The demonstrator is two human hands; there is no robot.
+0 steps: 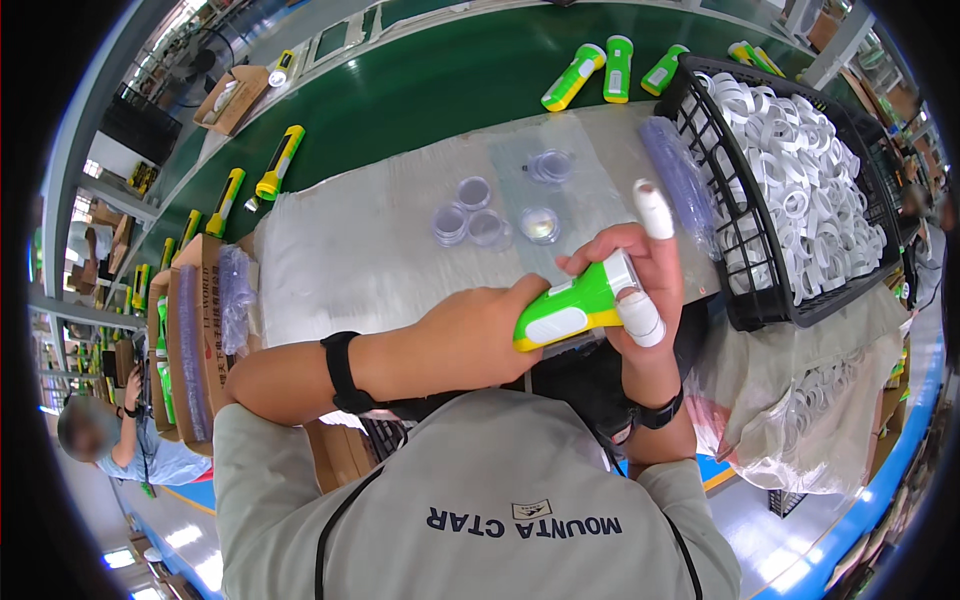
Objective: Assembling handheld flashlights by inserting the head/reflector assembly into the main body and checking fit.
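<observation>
A green and yellow flashlight (560, 318) with a pale switch panel is held across my body, above the near edge of the work mat. My left hand (470, 328) wraps round its rear end. Around the white ring (620, 268) at its head, my right hand (655, 275) closes; one finger with white wrapping stands up, and another wrapped digit presses beside the ring. Several clear round lens cups (473, 192) lie on the mat beyond my hands, some overlapping.
A black crate (745, 262) full of white rings (800, 190) stands at right. Several flashlights (618, 70) lie on the green conveyor (420, 95). Bundled clear plastic (680, 175) is beside the crate. Cardboard boxes (208, 300) stand left, near another person (125, 440).
</observation>
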